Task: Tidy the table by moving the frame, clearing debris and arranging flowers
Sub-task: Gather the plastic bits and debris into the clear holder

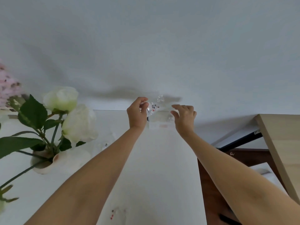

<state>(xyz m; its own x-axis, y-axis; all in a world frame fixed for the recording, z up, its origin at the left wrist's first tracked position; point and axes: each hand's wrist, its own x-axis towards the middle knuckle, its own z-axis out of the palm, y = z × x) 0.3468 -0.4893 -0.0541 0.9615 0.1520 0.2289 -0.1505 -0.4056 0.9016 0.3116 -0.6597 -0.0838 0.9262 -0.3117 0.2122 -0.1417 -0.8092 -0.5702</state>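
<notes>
Both my arms stretch out over the white table (162, 159) toward its far edge by the wall. My left hand (137, 113) pinches a crumpled clear plastic wrapper (154, 107) with small dark and red specks, lifted above the table. My right hand (184, 115) hovers just right of it, fingers curled and apart, holding nothing; a second clear scrap (170, 118) lies under its fingertips. White flowers (69, 111) with green leaves stand in a pale vase (47, 163) at the left. No frame is visible.
Pink flowers (8, 88) show at the far left edge. Another clear wrapper with red specks (117, 213) lies near the table's front, and a small labelled clear scrap (105, 145) beside my left forearm. A light wooden board (282, 143) and dark wooden furniture (214, 192) stand to the right.
</notes>
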